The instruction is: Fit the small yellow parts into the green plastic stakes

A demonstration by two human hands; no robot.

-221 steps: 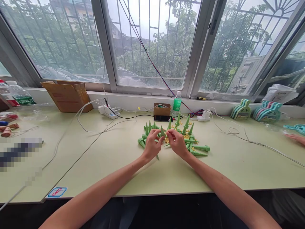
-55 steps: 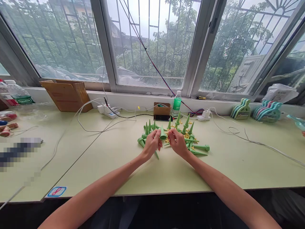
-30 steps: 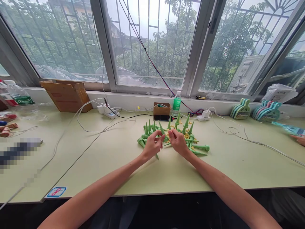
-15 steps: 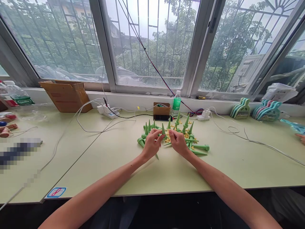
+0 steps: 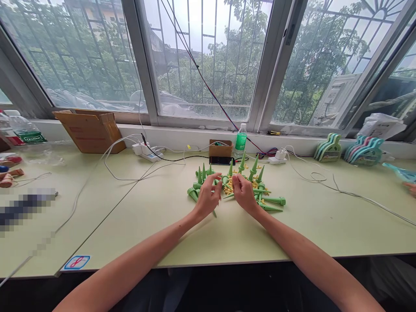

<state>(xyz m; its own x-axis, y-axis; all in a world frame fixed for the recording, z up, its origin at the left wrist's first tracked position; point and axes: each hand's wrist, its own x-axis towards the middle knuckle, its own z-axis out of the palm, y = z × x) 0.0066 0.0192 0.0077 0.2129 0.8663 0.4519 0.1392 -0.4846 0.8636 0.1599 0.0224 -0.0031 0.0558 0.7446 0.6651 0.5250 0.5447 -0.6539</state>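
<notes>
**Many green plastic spikes on a pale table**

The spikes are smooth, narrow cones with a broad, collared end, gathered in a loose cluster mid-table, around and beyond the hands. Several stand on their wide ends, long axes close to vertical and tips up, at the back of the group. Others lie flat: the capped spike at the right edge has its collar to the right and tapers leftward, while the spike in front of it points its tip to the right. At the left edge, another lying spike turns its broad end up and to the left. Small, knobbly yellow pieces are scattered among them.

The left hand has its fingers loosely curved beside one green spike in the gap between the hands; whether it grips that spike cannot be told, nor can the spike's direction. The right hand is folded with fingertips drawn together, its contents hidden.

Behind the cluster are a dark, flat phone, a small cardboard box and a clear bottle with a green label. Farther left, a large brown carton stands near a white power strip; rounded plastic hangers stand in bunches at the right.
</notes>
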